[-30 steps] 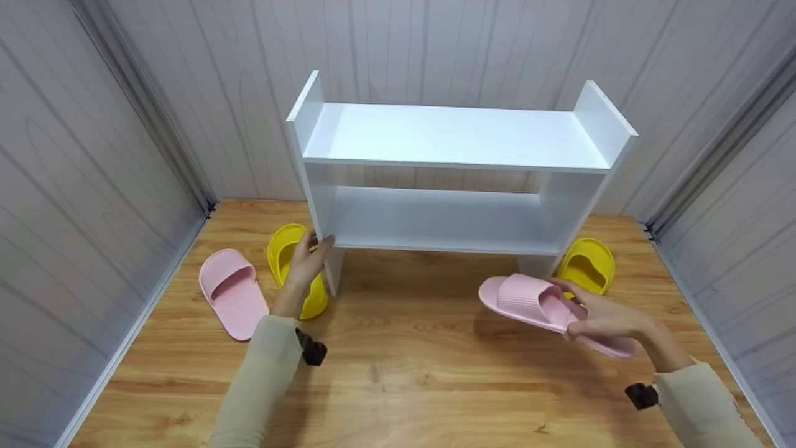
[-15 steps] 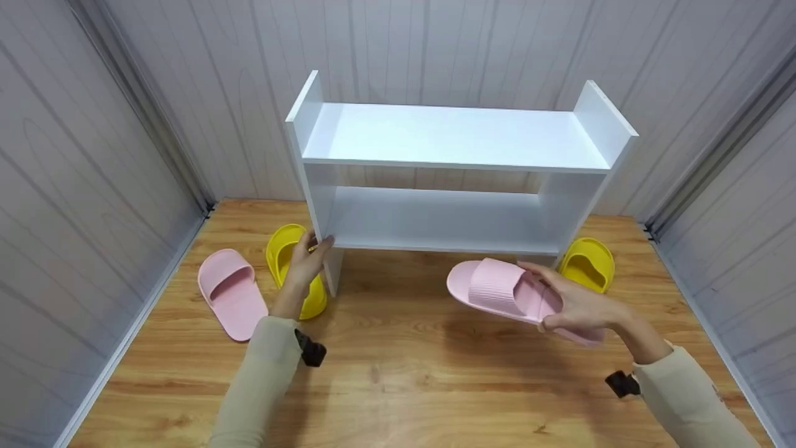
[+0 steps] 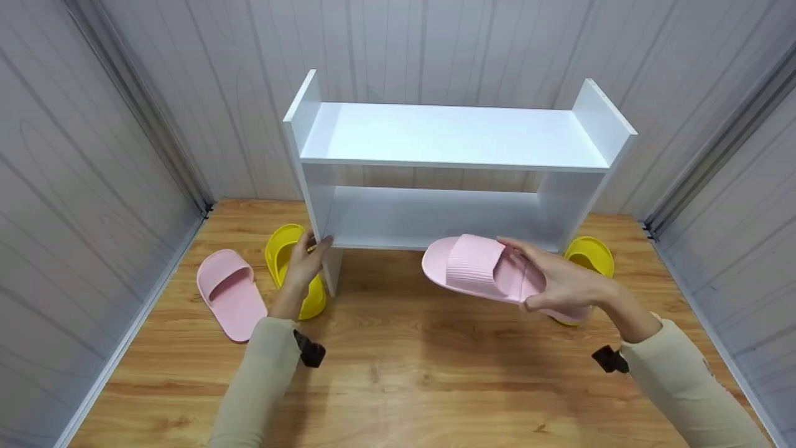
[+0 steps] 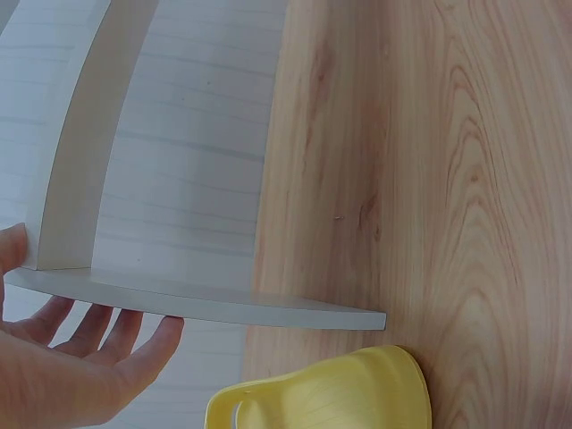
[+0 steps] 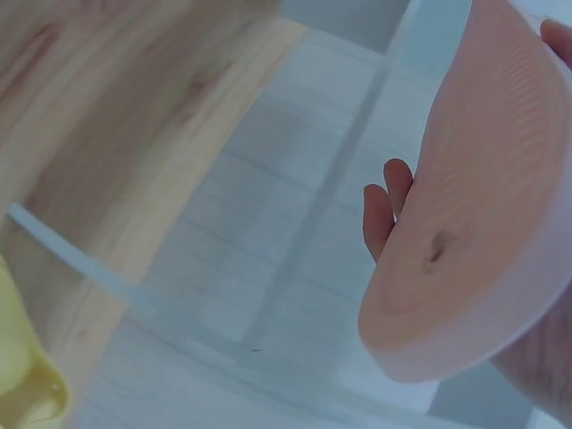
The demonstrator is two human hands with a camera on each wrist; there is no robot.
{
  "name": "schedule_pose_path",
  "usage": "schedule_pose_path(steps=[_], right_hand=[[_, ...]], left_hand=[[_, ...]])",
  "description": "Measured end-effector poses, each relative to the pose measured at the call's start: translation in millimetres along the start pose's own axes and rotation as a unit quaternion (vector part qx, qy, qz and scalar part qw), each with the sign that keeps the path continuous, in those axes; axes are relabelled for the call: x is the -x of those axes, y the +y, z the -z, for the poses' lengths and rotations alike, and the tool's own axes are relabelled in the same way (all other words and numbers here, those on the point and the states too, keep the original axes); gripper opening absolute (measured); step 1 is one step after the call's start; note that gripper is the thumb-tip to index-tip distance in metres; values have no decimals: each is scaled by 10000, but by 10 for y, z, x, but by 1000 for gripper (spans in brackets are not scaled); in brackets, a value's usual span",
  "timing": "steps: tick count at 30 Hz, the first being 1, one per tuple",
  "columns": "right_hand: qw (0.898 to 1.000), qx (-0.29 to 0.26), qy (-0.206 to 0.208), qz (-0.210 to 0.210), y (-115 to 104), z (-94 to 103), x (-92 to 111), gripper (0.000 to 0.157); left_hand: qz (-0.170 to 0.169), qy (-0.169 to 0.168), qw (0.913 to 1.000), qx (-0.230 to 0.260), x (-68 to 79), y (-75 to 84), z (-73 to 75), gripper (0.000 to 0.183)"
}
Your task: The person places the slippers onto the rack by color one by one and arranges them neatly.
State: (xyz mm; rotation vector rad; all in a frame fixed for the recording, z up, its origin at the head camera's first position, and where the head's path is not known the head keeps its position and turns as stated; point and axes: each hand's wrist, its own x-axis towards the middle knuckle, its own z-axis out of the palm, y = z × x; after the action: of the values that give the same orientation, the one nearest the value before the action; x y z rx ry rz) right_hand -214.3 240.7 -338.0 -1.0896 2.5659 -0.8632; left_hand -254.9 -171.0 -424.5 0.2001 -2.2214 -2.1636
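Observation:
A pink slipper [image 3: 476,264] with a ribbed strap is held above the floor by my right hand [image 3: 563,277], thumb on the near edge and fingers over the far one. Its sole [image 5: 474,223] faces the camera in the right wrist view. The slipper's toe end points left, in front of the lower shelf. My left hand [image 3: 306,261] grips the left side panel [image 4: 241,307] of the white shelf rack [image 3: 435,134]. There the thumb lies on the inner side and the fingers spread along the outer face.
Another pink slipper [image 3: 233,295] lies on the wooden floor [image 3: 385,373] at the left. One yellow slipper [image 3: 314,298] is beside the rack's left panel. A second yellow slipper [image 3: 591,255], partly hidden by my right hand, is at the right. Panelled walls [image 3: 385,50] enclose the floor.
My right hand has carried the pink slipper leftward and up, from beside the right yellow slipper to the front of the lower shelf. The left hand has stayed on the side panel.

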Motion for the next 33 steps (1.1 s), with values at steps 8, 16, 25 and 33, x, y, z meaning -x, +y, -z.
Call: schedule_pose_path(steps=[8,16,25,33], right_hand=[[9998,-29,-66,196,-214,168,-102,94],[9997,-98,-29,207,-399,335,-183,94],[9978,55,262,600,-588,513,-254,97],[9952,110,506,827,-723,661,-280,97]], left_hand=[[35,-23,10000,16,-12,8,5,50],[62,-18,9999,-130,-5,22,8,51],[60,-28,9998,-168,-5,-6,16,52],[87,-59,9997,-217,-17,9,13,54]])
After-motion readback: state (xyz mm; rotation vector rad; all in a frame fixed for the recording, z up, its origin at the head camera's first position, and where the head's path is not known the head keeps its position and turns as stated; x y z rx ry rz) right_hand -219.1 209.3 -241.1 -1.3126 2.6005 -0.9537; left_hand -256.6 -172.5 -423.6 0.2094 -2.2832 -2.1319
